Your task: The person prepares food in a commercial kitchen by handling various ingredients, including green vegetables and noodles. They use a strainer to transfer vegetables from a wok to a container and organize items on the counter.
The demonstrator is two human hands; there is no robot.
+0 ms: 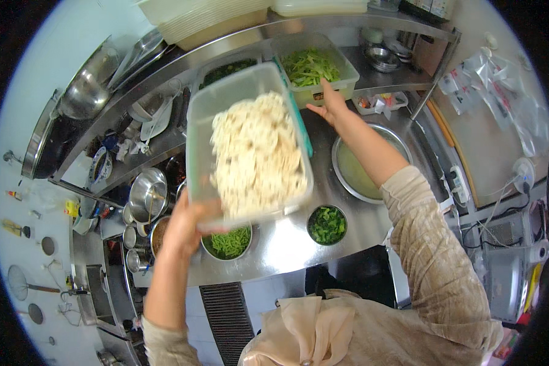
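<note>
My left hand [190,224], slightly blurred, grips the near left corner of a translucent plastic container [199,132]. Pale, sliced food [258,151] partly fills that container, which is tilted above the counter. With fingers and thumb apart, my right hand [329,105] reaches to the front of another plastic container [347,84] of cut green vegetables [310,67]. Whether it touches that container I cannot tell. Below the lifted container stands a bowl of chopped green beans [230,242], its far side hidden. A round bowl of chopped leafy greens [328,225] stands to its right.
A wide metal basin [341,176] of cloudy liquid lies under my right forearm. Metal bowls [147,194] and small pots crowd the left. Overhead runs a steel shelf [302,28] bearing stacked plastic containers [210,20]. The steel counter's front edge [274,273] curves before me.
</note>
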